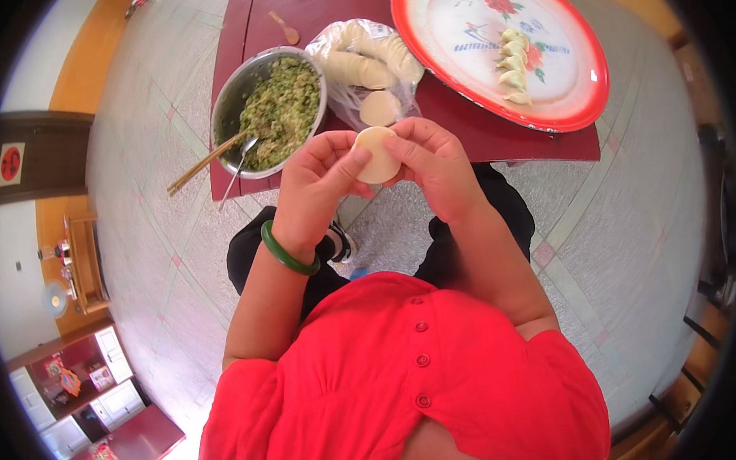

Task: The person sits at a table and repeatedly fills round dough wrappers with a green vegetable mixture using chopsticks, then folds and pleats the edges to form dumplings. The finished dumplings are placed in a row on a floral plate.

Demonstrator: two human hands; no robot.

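Note:
A round dumpling wrapper (379,156) is held up between my left hand (327,180) and my right hand (432,164), thumbs on its near face. Just beyond it lies another flat wrapper (380,108), at the mouth of a clear plastic bag holding stacked wrappers (357,70). To the left, a metal bowl (217,113) contains chopped green filling (280,105); a pair of chopsticks (204,164) and a metal spoon (239,167) lean over its near rim. At the upper right, a row of several folded dumplings (513,64) rests on a red-rimmed enamel tray (592,46) with flower decoration.
The dark red table (511,143) carries all of these, and a small wooden spoon (289,32) lies behind the bowl. My knees are below the near table edge. Wooden furniture (88,264) stands at the far left, chairs at the right.

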